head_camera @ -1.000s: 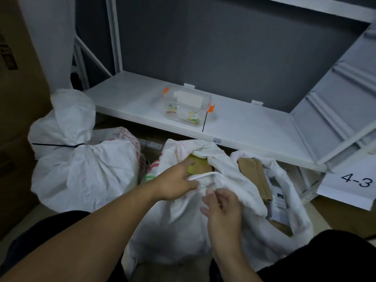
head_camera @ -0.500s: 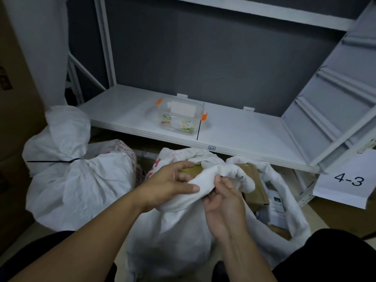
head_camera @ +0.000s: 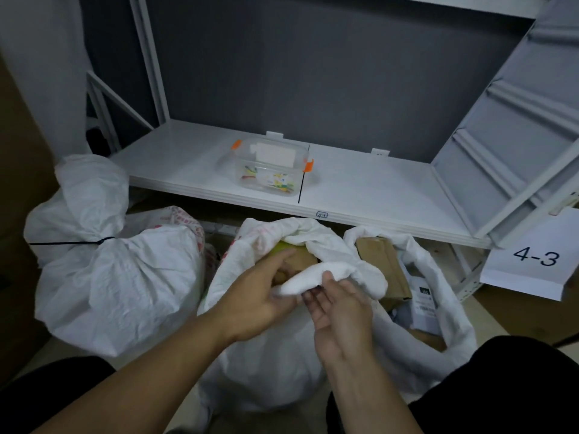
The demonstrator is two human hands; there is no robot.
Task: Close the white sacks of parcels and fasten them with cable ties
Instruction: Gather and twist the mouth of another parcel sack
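An open white sack stands on the floor between my knees, with brown cardboard parcels showing in its mouth. My left hand and my right hand meet at the near rim and both grip a bunched roll of the sack's fabric. A second white sack to the left is closed, with a black cable tie drawn round its neck. A loose black cable tie lies on the shelf beside the clear box.
A white metal shelf runs behind the sacks, carrying a clear plastic box with orange clips. A paper label reading 4-3 hangs at the right. Cardboard boxes stand at the far left. My dark-clad knees flank the open sack.
Both hands have gathered the near rim of the open sack into a thicker roll and lifted it slightly. The camera has tilted up a little.
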